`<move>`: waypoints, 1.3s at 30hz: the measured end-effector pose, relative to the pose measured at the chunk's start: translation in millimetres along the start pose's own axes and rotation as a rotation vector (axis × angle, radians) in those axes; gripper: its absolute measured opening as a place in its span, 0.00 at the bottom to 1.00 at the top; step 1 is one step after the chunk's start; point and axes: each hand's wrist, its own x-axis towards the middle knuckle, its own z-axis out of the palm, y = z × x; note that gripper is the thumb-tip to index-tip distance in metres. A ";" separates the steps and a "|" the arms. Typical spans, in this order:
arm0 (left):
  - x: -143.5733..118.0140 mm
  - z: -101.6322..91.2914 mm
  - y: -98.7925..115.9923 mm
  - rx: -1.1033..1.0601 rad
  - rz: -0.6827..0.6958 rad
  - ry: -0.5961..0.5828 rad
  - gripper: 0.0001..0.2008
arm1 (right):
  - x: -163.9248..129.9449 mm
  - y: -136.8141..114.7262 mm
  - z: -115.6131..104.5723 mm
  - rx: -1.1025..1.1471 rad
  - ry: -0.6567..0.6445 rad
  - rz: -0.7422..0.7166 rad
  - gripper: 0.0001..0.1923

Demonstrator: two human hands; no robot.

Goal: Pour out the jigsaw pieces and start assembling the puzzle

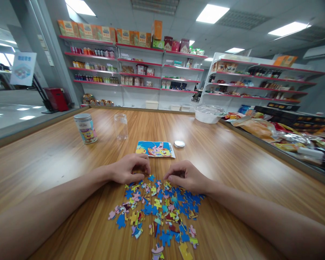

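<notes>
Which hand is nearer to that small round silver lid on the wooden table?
Right. The right hand lies just below the small round silver lid; the left hand sits farther left.

Printed jar (86,128), clear tube (121,126), picture card (155,149), lid (179,144) sitting on table (233,151); white bowl (207,115) and snack packets (260,126) lying right.

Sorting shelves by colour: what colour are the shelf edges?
Red, on the shelves against the back wall, head view.

A wooden table (233,151) is carrying loose puzzle pieces (157,209). Beyond them are lying a picture card (155,149), a lid (179,144) and two jars (86,128)
</notes>
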 end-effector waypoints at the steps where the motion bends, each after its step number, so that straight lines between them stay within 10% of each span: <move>1: -0.7 -1.7 -0.6 0.033 0.020 -0.033 0.07 | -0.4 -0.6 0.3 -0.035 0.007 -0.025 0.10; 9: 1.9 2.3 -7.5 0.001 0.013 -0.001 0.06 | -1.4 -7.7 0.2 -0.240 -0.100 -0.414 0.18; 17: 7.9 13.6 -12.2 0.160 -0.107 0.219 0.06 | -1.7 -14.0 2.1 -0.190 -0.229 -0.465 0.18; 25: 4.6 11.3 -6.6 0.224 -0.109 0.160 0.05 | 1.1 5.3 -2.7 -0.256 0.355 -0.048 0.11; 32: 8.4 18.9 -9.5 0.334 -0.189 0.218 0.07 | 4.5 6.7 -3.8 -0.309 0.056 -0.113 0.10; 39: 10.7 24.8 -9.3 0.389 -0.267 0.295 0.08 | 2.7 7.8 -4.1 -0.367 0.019 -0.189 0.11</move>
